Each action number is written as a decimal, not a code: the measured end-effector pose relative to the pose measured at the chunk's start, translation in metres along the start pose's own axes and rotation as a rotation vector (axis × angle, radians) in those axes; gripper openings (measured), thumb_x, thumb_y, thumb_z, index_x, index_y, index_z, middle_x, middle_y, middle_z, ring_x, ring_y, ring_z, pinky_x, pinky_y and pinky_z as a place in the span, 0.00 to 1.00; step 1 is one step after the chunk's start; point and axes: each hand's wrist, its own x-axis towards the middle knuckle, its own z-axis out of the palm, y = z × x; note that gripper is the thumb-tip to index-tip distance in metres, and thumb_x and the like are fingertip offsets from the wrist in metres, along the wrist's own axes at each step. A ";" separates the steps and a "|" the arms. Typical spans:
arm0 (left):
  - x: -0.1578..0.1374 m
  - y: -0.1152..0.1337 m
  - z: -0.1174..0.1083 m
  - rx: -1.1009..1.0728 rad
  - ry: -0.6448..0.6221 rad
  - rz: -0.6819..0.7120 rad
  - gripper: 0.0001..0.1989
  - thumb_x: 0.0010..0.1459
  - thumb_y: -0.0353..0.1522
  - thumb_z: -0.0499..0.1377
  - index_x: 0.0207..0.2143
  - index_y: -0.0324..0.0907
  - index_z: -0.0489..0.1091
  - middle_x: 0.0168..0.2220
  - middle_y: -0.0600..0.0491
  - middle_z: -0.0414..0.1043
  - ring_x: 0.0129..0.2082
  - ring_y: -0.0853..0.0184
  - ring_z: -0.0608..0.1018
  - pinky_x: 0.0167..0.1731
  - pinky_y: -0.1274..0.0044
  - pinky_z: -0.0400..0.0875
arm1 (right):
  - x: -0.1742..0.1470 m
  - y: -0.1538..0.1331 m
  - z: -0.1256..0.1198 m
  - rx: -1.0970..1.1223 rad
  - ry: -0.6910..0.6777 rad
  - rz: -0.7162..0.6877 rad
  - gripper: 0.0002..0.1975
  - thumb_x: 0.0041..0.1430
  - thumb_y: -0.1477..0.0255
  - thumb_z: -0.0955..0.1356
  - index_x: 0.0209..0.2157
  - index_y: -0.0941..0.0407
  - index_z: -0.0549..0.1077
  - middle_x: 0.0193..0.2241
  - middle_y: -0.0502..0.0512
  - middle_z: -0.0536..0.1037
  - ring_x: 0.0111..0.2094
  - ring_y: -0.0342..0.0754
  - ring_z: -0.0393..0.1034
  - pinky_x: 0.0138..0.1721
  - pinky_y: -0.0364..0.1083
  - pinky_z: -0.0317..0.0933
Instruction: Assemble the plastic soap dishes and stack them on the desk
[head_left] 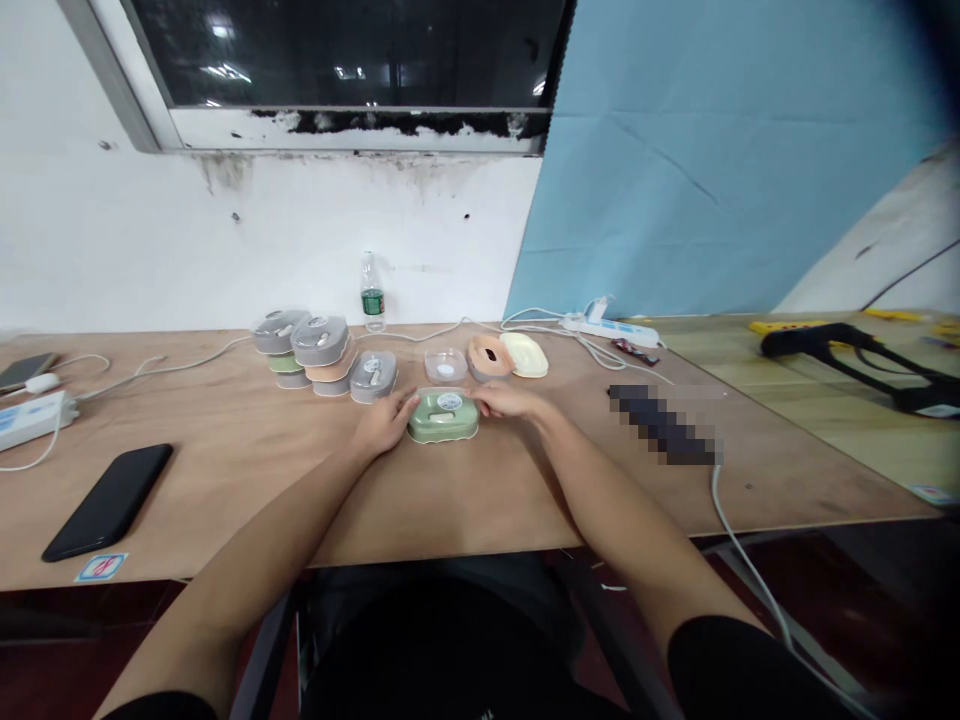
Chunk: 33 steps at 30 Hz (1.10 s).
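mid-frame, the left hand and right hand flank the green box, fingers clamped on its ends, seemingly to steady it.

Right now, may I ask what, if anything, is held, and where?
Green box: left hand at its left end, right hand at its far right corner.

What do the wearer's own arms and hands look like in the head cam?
Left hand and right hand: human, five-fingered type, ungloved, no wristwear visible. Left forearm and right forearm: uncovered, tapering toward the wrist, no cables or markings I can make out. Left sleeve and right sleeve: black, short. Rings: too small to tell.
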 end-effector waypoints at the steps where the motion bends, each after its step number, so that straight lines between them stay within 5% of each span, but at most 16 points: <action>1: 0.000 0.000 -0.001 0.015 -0.013 -0.003 0.30 0.64 0.50 0.42 0.59 0.43 0.64 0.56 0.47 0.69 0.54 0.56 0.72 0.53 0.68 0.65 | 0.001 0.001 0.001 0.008 0.004 0.008 0.28 0.60 0.53 0.60 0.13 0.56 0.65 0.06 0.45 0.57 0.11 0.38 0.50 0.17 0.41 0.46; 10: -0.008 0.006 -0.015 0.206 -0.113 0.059 0.33 0.62 0.53 0.44 0.60 0.43 0.61 0.39 0.49 0.76 0.38 0.59 0.77 0.41 0.70 0.69 | 0.004 0.005 0.002 0.021 0.010 0.087 0.31 0.58 0.44 0.59 0.17 0.57 0.66 0.08 0.47 0.62 0.09 0.38 0.51 0.13 0.41 0.44; 18: -0.007 0.001 -0.017 0.205 -0.201 0.194 0.48 0.48 0.53 0.61 0.66 0.44 0.49 0.61 0.44 0.61 0.57 0.52 0.67 0.55 0.65 0.63 | 0.009 0.009 0.013 0.005 0.122 0.013 0.32 0.57 0.41 0.57 0.19 0.55 0.63 0.09 0.45 0.61 0.09 0.38 0.51 0.13 0.41 0.46; 33: -0.009 0.001 -0.017 0.192 -0.014 0.254 0.46 0.45 0.43 0.67 0.64 0.47 0.52 0.59 0.45 0.58 0.57 0.54 0.67 0.56 0.64 0.64 | 0.002 -0.009 0.023 0.022 0.214 -0.033 0.30 0.60 0.43 0.53 0.24 0.55 0.62 0.14 0.47 0.65 0.13 0.40 0.56 0.15 0.40 0.48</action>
